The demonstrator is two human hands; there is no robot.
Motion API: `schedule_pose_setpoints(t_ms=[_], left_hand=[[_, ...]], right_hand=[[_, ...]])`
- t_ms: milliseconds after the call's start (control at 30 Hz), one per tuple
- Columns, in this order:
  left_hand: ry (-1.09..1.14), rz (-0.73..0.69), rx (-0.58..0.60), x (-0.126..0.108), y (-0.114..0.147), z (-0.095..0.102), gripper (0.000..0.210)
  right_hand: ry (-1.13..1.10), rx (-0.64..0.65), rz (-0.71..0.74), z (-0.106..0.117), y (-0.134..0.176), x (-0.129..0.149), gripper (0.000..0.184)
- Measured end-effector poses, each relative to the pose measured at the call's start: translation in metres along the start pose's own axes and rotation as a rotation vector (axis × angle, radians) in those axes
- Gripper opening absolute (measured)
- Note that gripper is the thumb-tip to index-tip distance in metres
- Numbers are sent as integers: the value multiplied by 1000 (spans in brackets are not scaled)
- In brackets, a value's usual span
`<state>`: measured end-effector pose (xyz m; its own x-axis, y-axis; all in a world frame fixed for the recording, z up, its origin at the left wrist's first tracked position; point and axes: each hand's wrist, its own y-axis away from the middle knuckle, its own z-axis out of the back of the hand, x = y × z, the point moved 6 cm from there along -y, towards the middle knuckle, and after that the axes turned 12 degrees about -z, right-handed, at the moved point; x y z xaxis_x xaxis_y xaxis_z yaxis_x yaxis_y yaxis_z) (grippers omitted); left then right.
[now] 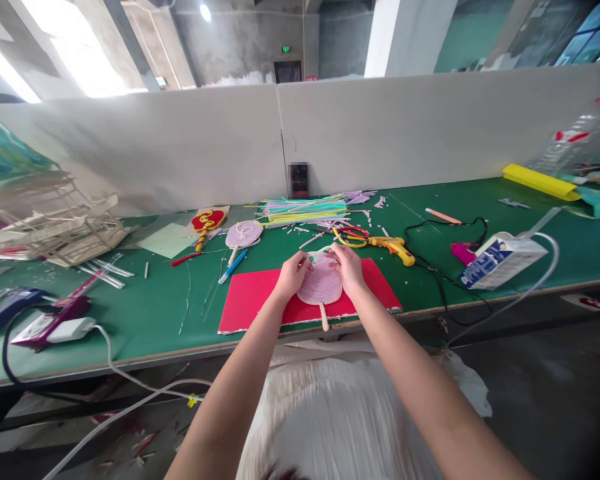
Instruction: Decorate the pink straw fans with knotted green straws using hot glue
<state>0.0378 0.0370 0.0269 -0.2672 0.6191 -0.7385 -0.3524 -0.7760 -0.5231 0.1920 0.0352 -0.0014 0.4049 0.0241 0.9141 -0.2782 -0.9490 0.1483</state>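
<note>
Green tabletop [170, 300] w/ red mat [260, 300] at front edge. Left hand [294, 273] & right hand [349, 267] both pinch the pink spiral fan [321, 283] by its upper rim, stick pointing at the person, fan lying on the mat. Looks like shaping/pressing the rim; next prob needs glue gun [393, 247], just right of the mat

Bare green table [170, 300] left of red board [250, 300], glue gun [393, 247] and cables crowding right
</note>
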Motion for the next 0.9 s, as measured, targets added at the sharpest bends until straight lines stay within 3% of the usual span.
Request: schedule_pose_setpoints(t_ms=[100,467,900], left_hand=[[52,2,-11,-1,0,1,15],[72,-110,-11,-10,-1,1,20],[140,-122,-14,-13,-1,4,28]], right_hand=[[-22,40,-31,-2,0,-2,27],[9,-1,-83,2,-4,-10,24],[106,50,-86,0,-8,-14,26]])
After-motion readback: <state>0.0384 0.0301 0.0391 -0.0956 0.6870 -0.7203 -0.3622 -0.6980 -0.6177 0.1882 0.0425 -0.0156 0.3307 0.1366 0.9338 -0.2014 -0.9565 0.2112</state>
